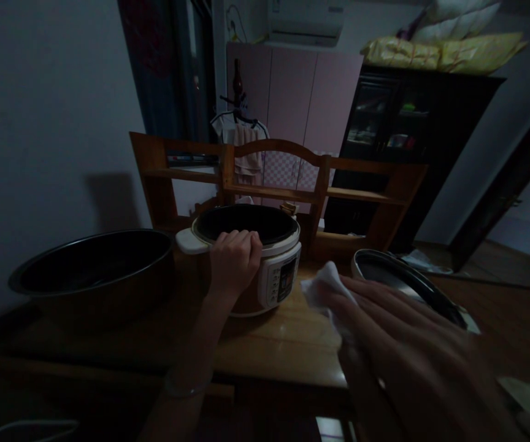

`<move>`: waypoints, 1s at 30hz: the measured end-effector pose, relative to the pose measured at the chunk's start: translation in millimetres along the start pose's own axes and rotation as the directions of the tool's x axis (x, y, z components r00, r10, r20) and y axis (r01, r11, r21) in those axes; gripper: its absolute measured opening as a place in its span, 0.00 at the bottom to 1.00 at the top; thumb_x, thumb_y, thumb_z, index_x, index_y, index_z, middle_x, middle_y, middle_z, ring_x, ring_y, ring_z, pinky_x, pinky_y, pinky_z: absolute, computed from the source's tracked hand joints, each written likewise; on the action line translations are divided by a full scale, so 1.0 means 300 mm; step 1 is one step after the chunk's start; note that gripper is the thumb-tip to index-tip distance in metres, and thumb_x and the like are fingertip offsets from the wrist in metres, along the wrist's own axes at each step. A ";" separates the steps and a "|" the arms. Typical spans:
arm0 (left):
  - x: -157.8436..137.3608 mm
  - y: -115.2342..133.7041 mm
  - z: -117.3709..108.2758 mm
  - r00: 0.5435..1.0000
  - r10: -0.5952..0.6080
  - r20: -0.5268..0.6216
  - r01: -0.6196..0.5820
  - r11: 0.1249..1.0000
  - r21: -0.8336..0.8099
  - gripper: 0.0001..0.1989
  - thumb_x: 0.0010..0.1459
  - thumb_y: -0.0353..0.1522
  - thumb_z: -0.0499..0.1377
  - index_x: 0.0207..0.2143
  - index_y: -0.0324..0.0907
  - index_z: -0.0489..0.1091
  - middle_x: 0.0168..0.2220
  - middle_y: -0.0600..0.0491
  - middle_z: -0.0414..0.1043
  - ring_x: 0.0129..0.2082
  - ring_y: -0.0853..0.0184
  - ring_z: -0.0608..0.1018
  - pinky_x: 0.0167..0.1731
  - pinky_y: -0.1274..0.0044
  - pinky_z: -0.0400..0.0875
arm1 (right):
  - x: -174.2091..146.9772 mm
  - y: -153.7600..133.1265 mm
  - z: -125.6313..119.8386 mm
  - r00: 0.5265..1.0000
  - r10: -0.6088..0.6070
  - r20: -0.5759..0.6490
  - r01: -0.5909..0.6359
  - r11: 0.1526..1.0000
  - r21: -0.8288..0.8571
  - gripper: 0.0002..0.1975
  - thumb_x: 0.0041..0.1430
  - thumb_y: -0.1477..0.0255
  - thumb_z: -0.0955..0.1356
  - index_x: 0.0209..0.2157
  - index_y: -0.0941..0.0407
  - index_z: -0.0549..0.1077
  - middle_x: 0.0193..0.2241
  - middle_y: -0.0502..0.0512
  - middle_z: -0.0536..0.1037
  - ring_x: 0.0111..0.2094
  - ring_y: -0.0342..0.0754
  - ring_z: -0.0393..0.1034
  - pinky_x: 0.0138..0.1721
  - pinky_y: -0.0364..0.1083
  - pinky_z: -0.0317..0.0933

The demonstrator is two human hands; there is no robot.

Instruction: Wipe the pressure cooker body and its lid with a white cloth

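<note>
Home: wooden desk, pink wardrobe, air conditioner.
</note>
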State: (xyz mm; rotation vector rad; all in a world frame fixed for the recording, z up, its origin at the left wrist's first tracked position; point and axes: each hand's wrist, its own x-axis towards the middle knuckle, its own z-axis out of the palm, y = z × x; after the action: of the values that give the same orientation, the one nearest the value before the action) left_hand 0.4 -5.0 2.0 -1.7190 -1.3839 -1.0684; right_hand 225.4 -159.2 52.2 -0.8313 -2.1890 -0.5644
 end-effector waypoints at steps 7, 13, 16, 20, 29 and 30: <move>-0.001 -0.003 0.000 1.000 0.000 0.012 0.000 1.000 -0.010 0.17 0.68 0.32 0.44 0.25 0.44 0.63 0.26 0.51 0.69 0.30 0.64 0.70 0.35 0.69 0.55 | 0.051 0.232 0.408 0.913 0.402 0.070 -0.408 0.899 0.160 0.21 0.69 0.70 0.58 0.59 0.56 0.68 0.57 0.60 0.72 0.59 0.56 0.66 0.58 0.57 0.61; -0.001 -0.003 0.003 1.000 -0.019 0.012 0.019 1.000 -0.016 0.17 0.68 0.33 0.44 0.25 0.44 0.62 0.26 0.51 0.69 0.29 0.64 0.70 0.34 0.69 0.55 | -0.031 0.163 0.653 0.763 0.647 -0.005 -0.526 0.625 0.577 0.24 0.73 0.65 0.54 0.67 0.52 0.57 0.63 0.55 0.65 0.64 0.53 0.59 0.60 0.54 0.59; -0.002 -0.002 0.003 1.000 -0.015 0.007 0.015 1.000 -0.001 0.17 0.68 0.32 0.45 0.25 0.44 0.62 0.26 0.51 0.69 0.29 0.63 0.70 0.34 0.69 0.56 | -0.062 0.094 0.680 0.747 0.664 -0.021 -0.504 0.588 0.633 0.24 0.73 0.66 0.54 0.67 0.50 0.56 0.64 0.54 0.63 0.66 0.52 0.55 0.63 0.55 0.54; -0.002 -0.003 0.003 1.000 -0.011 0.000 0.011 1.000 0.014 0.16 0.67 0.32 0.46 0.25 0.44 0.62 0.26 0.51 0.69 0.29 0.63 0.70 0.34 0.69 0.56 | -0.102 0.037 0.689 0.768 0.640 -0.017 -0.477 0.590 0.652 0.24 0.73 0.68 0.55 0.67 0.50 0.56 0.65 0.54 0.61 0.66 0.52 0.55 0.64 0.57 0.54; -0.002 0.000 0.001 1.000 -0.017 -0.009 0.017 1.000 0.019 0.16 0.67 0.32 0.46 0.24 0.44 0.63 0.25 0.51 0.69 0.29 0.63 0.70 0.34 0.69 0.56 | -0.161 -0.063 0.683 0.877 0.473 0.080 -0.432 0.705 0.563 0.29 0.70 0.75 0.53 0.70 0.52 0.43 0.70 0.53 0.46 0.70 0.52 0.39 0.67 0.59 0.47; -0.002 0.000 0.001 1.000 -0.016 -0.008 0.016 1.000 0.021 0.16 0.67 0.32 0.46 0.24 0.44 0.63 0.25 0.51 0.69 0.29 0.63 0.70 0.34 0.69 0.56 | -0.168 -0.075 0.681 0.890 0.447 0.091 -0.421 0.728 0.542 0.30 0.69 0.76 0.54 0.70 0.53 0.42 0.70 0.54 0.46 0.70 0.53 0.38 0.67 0.60 0.48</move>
State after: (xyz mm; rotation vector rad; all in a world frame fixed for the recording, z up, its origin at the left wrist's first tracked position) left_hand 0.5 -4.9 1.3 -1.6900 -1.4011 -1.0647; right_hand 141.1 -71.3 -121.0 -0.9456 -1.8600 0.2800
